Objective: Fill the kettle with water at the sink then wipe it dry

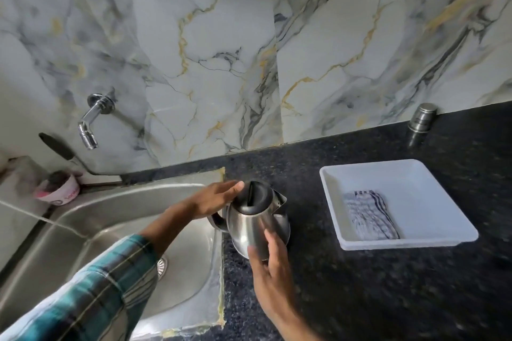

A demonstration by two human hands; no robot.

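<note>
Nearest the camera, a teal and white plaid sleeve [91, 293] crosses the brushed stainless-steel sink [69, 232], whose round drain strainer is half hidden behind the forearm. The right hand [273, 271] comes up from the bottom edge over the black speckled granite counter [360, 299], its fingers [270, 241] spread loosely apart and laid flat against the lower wall of the polished steel kettle with a black domed lid [256, 216]; they press on it without closing round it. The kettle stands on the counter just beside the sink's rim, spout turned right, black handle turned left. The left hand [214, 198] rests at the lid's edge above that handle, fingers extended and close together; whether the thumb hooks the handle is hidden.

To the right, a white square plastic tray [443, 194] holds a folded blue-and-white striped cloth [368, 214], blurred by motion. Farther left, a pink-banded cup [58, 191] sits at the sink's back corner beside a dark-handled utensil [59, 148]. A chrome tap [92, 119] juts from the grey, gold-veined marble wall [221, 50], and a small steel canister [421, 122] stands at the counter's rear.
</note>
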